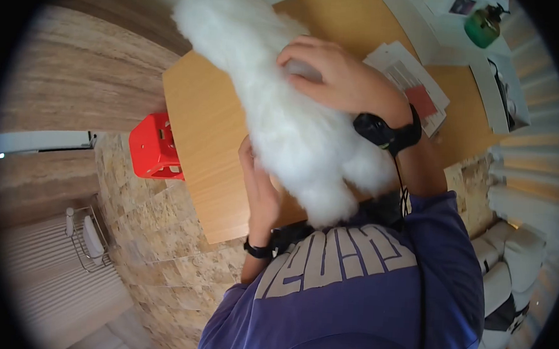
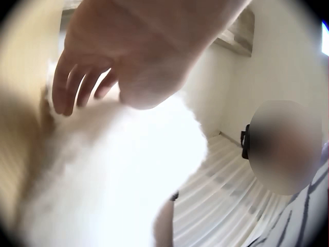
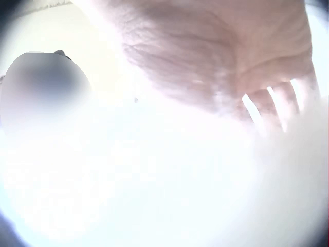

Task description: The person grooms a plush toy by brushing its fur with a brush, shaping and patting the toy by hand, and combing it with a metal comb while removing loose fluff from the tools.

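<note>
Fur, white, long and silky, covers a soft, elongated bundle that slants from the upper left of the frame to its centre, over the smooth, pale-brown wooden table. Its lower end divides into two rounded, fluffy lobes near my chest.

My hands lie apart on it. My right hand arches across the top, thumb spread away from the fingers, palm against the pile. My left hand touches the left flank, fingers extended into the fluff, their tips partly buried.

Black bands circle both my wrists, and the blue cloth of my shirt, with blocky pale letters, fills the bottom of the frame. At left centre stands a glossy red plastic stool on mottled, stone-like tiles. Flat papers overlap at upper right, below a rounded, translucent green bottle.
</note>
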`<state>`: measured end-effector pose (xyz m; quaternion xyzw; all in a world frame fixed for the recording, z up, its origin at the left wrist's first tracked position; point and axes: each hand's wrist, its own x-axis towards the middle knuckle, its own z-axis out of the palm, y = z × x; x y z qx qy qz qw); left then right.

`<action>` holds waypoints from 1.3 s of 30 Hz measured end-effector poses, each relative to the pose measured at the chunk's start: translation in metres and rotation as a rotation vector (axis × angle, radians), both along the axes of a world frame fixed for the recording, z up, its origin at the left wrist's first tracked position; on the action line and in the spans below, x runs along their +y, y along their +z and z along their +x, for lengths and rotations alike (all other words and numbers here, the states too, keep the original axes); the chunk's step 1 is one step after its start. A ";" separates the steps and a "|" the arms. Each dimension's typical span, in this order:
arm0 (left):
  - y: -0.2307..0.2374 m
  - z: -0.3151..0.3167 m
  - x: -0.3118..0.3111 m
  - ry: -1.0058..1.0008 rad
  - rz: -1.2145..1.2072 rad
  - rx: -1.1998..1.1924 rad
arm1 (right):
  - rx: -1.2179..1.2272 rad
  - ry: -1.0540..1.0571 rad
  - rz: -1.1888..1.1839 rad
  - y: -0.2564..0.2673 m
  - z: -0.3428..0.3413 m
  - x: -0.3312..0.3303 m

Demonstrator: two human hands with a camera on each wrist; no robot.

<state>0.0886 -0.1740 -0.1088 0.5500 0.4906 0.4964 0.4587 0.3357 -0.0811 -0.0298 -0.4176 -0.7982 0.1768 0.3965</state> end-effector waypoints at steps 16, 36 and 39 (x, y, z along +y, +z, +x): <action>0.020 0.036 0.008 -0.333 0.079 0.435 | 1.141 -0.149 -0.374 0.009 0.033 -0.085; 0.002 0.029 0.031 -0.002 0.139 0.884 | 0.030 -0.388 0.030 -0.070 -0.044 -0.053; 0.008 0.045 0.017 -0.049 0.206 0.806 | 0.017 -0.447 0.030 -0.060 -0.041 -0.045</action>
